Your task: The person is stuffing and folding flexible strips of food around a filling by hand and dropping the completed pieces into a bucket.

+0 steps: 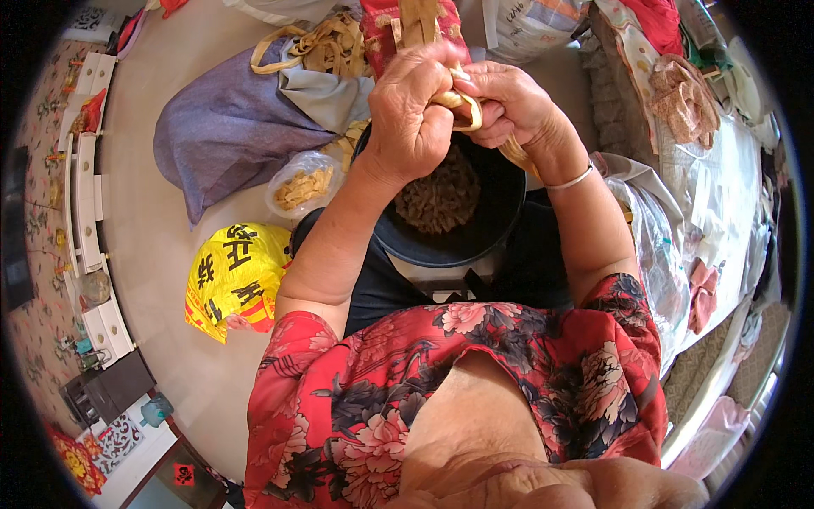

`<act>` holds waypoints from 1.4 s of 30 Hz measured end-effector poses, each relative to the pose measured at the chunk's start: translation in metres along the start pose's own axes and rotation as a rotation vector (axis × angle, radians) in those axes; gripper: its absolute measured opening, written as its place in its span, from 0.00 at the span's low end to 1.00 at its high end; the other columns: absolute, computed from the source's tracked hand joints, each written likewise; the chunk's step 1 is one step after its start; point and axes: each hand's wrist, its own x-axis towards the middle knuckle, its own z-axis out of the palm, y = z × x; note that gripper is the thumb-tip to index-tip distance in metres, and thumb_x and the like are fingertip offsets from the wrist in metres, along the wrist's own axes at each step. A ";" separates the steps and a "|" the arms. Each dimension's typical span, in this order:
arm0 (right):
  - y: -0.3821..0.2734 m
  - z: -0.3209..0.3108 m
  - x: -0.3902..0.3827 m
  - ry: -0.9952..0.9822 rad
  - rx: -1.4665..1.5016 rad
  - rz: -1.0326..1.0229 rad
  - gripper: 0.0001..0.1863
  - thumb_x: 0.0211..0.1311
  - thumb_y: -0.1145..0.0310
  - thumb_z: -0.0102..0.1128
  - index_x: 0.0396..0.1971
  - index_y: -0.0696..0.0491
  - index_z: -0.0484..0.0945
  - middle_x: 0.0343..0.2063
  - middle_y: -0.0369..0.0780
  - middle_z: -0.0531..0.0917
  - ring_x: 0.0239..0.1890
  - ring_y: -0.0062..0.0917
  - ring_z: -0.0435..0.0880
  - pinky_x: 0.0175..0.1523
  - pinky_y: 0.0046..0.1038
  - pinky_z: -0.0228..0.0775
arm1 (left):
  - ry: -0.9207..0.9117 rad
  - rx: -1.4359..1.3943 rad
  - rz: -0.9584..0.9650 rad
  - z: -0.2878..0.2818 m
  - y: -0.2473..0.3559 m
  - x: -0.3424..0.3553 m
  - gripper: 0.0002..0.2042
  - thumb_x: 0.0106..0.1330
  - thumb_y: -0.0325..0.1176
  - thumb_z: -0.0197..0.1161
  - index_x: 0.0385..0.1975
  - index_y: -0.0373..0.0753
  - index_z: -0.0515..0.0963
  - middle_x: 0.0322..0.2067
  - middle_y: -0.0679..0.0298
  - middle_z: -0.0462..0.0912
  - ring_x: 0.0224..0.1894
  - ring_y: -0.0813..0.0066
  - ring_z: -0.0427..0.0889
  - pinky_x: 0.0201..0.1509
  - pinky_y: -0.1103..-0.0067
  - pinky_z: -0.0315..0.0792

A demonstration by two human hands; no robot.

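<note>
A pale yellow strip (468, 117), flat and fabric-like, is looped between my two hands. My left hand (407, 114) is closed in a fist on it, with slight blur at the top of the fist. Thumb and fingers of my right hand (513, 100) pinch the same strip, and a tail of it hangs below that hand. Beneath both hands is a dark round tub (475, 250), with a heap of grey-brown pieces (437, 195) inside. Just beyond my left hand, a wider tan strip (418, 21) lies over a red patterned cloth (377, 34).
Left of the tub lie a blue cloth bag (229, 127), several coiled tan strips (335, 47), a clear bag of yellowish pieces (303, 188) and a yellow plastic bag (237, 271). On the right stands a bed (712, 204) with clear plastic and cloths. White drawers (85, 199) line the far left.
</note>
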 end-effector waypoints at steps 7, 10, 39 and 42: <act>-0.007 0.016 -0.002 0.390 -0.588 -0.223 0.08 0.54 0.69 0.59 0.31 0.57 0.76 0.17 0.31 0.75 0.15 0.07 0.60 0.18 0.12 0.47 | 0.075 0.158 -0.315 0.004 0.003 -0.007 0.03 0.53 0.22 0.45 0.24 0.35 0.67 0.16 0.62 0.73 0.19 0.79 0.71 0.25 0.79 0.69; -0.003 0.019 0.001 0.360 -0.700 -0.357 0.06 0.54 0.71 0.59 0.32 0.56 0.77 0.18 0.31 0.75 0.14 0.07 0.59 0.17 0.13 0.46 | 0.093 -0.003 -0.567 0.004 0.006 -0.007 0.04 0.55 0.23 0.44 0.24 0.36 0.67 0.16 0.67 0.73 0.20 0.85 0.69 0.23 0.81 0.68; -0.014 -0.018 -0.021 0.343 -0.896 -0.526 0.04 0.55 0.74 0.60 0.28 0.58 0.80 0.19 0.30 0.77 0.21 0.09 0.69 0.25 0.13 0.61 | -0.459 -0.743 -0.855 -0.063 -0.017 0.004 0.17 0.63 0.42 0.53 0.19 0.35 0.74 0.10 0.67 0.67 0.11 0.82 0.66 0.18 0.85 0.63; -0.006 -0.024 -0.011 0.371 -1.035 -0.550 0.03 0.54 0.75 0.60 0.28 0.58 0.81 0.20 0.30 0.78 0.23 0.09 0.71 0.28 0.14 0.64 | -0.478 -0.092 -0.766 -0.065 -0.029 -0.003 0.17 0.65 0.44 0.51 0.24 0.34 0.74 0.19 0.68 0.73 0.21 0.85 0.69 0.26 0.85 0.65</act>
